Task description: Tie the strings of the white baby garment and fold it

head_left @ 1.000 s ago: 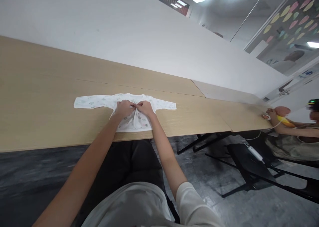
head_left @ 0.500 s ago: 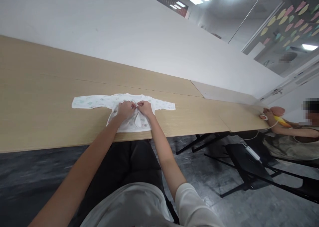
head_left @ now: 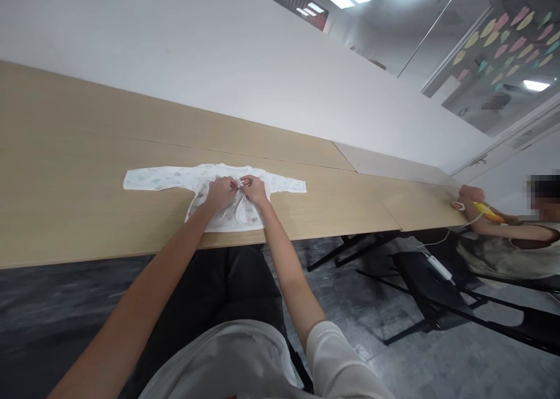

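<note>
A small white baby shirt (head_left: 166, 178) with a faint print lies on the wooden table, both sleeves stretched out sideways. My left hand (head_left: 222, 192) is closed on the shirt's front near the middle of the chest. Right beside it, my right hand (head_left: 254, 188) pinches the edge of the front opening, fingertips almost meeting those of the left. Below the hands, one front flap (head_left: 243, 211) curls back near the hem. What exactly sits between the fingertips is too small to make out.
The long wooden table (head_left: 87, 224) runs along a white partition (head_left: 219, 66). At the far right another person (head_left: 503, 235) handles a doll (head_left: 471, 193) in yellow. Black folding chairs (head_left: 420, 282) stand on the grey floor, one bearing a white power strip (head_left: 438, 267).
My hands stay at the same place on the shirt, with hardly any finger movement. The whole view shifts slightly; at the far right, the doll appears to have turned a little.
</note>
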A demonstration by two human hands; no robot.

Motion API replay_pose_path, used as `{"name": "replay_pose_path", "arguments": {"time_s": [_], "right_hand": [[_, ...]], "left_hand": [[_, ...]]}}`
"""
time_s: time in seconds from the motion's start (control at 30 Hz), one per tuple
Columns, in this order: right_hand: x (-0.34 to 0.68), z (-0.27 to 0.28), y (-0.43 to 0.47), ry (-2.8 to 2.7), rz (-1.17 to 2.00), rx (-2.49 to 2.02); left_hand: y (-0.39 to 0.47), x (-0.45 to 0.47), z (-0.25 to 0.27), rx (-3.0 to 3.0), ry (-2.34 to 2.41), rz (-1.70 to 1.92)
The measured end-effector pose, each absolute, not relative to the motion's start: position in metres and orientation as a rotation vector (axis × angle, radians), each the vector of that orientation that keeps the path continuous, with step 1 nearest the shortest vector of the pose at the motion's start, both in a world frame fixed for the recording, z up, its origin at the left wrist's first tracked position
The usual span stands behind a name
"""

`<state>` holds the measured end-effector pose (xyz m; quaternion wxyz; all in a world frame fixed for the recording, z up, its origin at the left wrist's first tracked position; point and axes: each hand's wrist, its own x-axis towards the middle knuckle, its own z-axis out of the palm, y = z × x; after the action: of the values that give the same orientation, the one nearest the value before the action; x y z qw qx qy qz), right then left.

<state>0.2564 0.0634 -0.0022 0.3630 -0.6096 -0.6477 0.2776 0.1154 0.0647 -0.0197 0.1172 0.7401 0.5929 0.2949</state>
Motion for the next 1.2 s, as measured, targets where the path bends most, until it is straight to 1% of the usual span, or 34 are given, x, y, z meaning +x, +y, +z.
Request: {"name": "replay_pose_path", "arguments": {"time_s": [0.2, 0.53, 0.87, 1.2], "right_hand": [[0.256, 0.000, 0.061, -1.605, 0.791, -1.504], [0.253, -0.008, 0.065, -1.628, 0.805, -1.441], [0.247, -0.005, 0.059, -1.660, 0.712, -1.516], [0.247, -0.005, 0.062, -1.507, 0.789, -1.575]], "left_hand": [[0.067, 0.113, -0.017, 2.005, 1.618, 0.987], [0.066, 0.109, -0.014, 1.860, 1.582, 1.047], [0.058, 0.110, -0.007, 1.869, 1.586, 1.083], [0.056, 0.108, -0.006, 2.029, 1.651, 1.046]]}}
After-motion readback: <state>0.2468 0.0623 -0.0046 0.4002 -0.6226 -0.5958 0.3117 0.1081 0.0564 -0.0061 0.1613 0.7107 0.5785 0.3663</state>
